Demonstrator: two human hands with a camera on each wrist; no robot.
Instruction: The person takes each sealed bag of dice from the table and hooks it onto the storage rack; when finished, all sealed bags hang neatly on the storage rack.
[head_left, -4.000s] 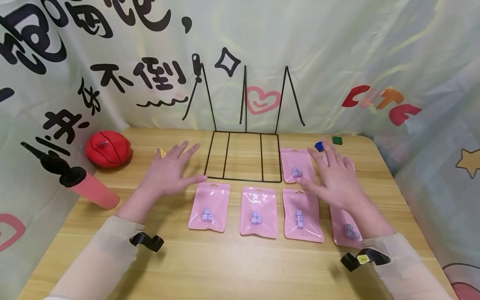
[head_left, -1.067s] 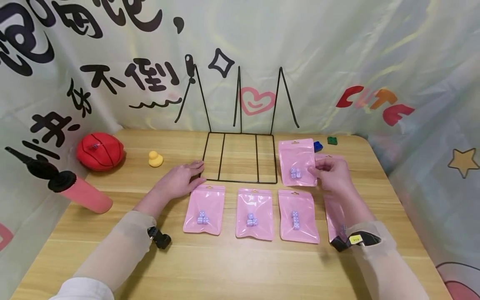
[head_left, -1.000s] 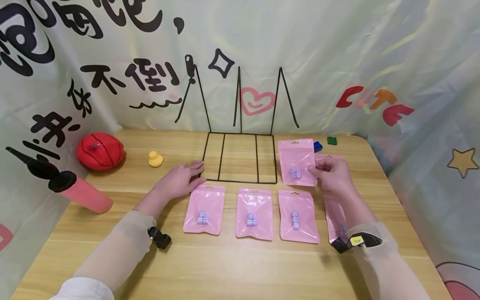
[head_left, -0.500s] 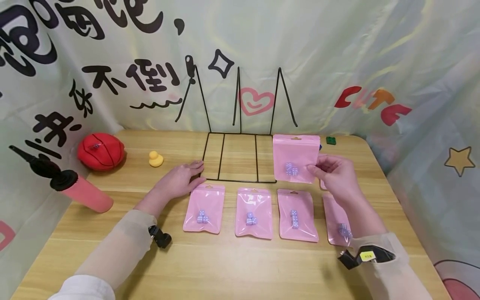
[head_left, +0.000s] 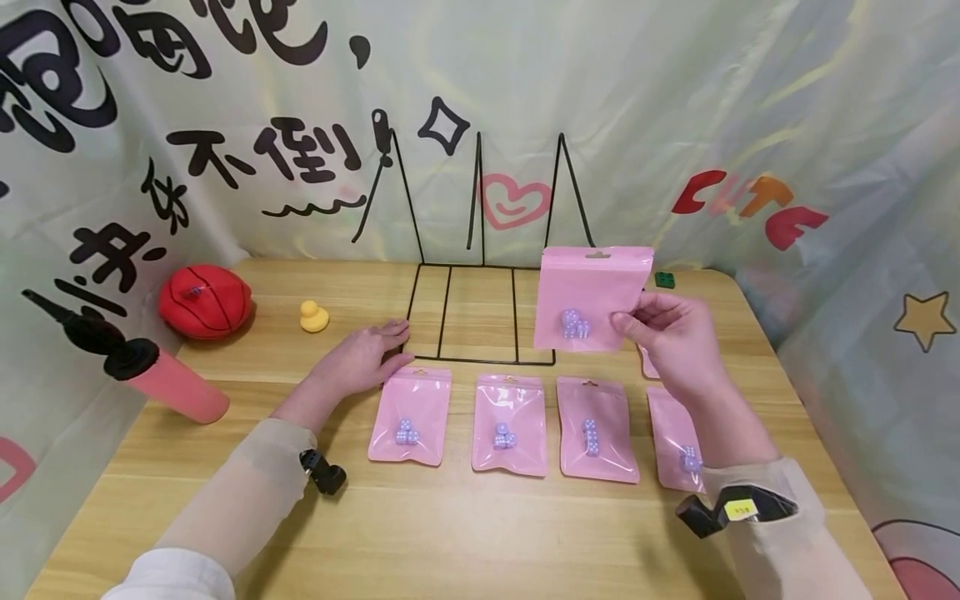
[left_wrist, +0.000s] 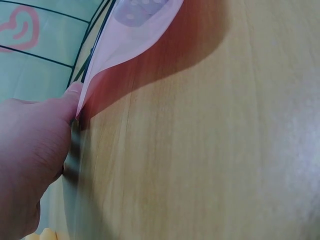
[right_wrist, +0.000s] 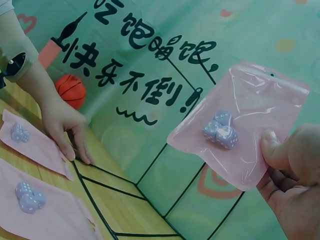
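My right hand (head_left: 678, 342) pinches the right edge of a pink zip bag (head_left: 592, 283) between thumb and fingers. The bag hangs upright above the table, over the right front of a black wire display rack (head_left: 480, 361); purple dice (right_wrist: 220, 131) show through its front. My left hand (head_left: 360, 360) holds the rack's left front corner, thumb toward the front rail. Near that thumb lies another pink bag of dice (head_left: 411, 400). Further along the row are a middle bag (head_left: 510, 408), a right bag (head_left: 611, 408) and a partly covered bag (head_left: 667, 417).
A red basketball-like pouch (head_left: 205, 302), a pink bottle (head_left: 180, 387) with black top and a yellow rubber duck (head_left: 313, 317) stand left. A green block (head_left: 664, 280) lies at the back right. The rack's upright hooks (head_left: 480, 167) rise before the printed curtain (head_left: 637, 108).
Both hands were spread over the table at first. My left hand came to the rack's corner and stayed. My right hand took a bag, lifted it and moved it slightly left toward the rack.
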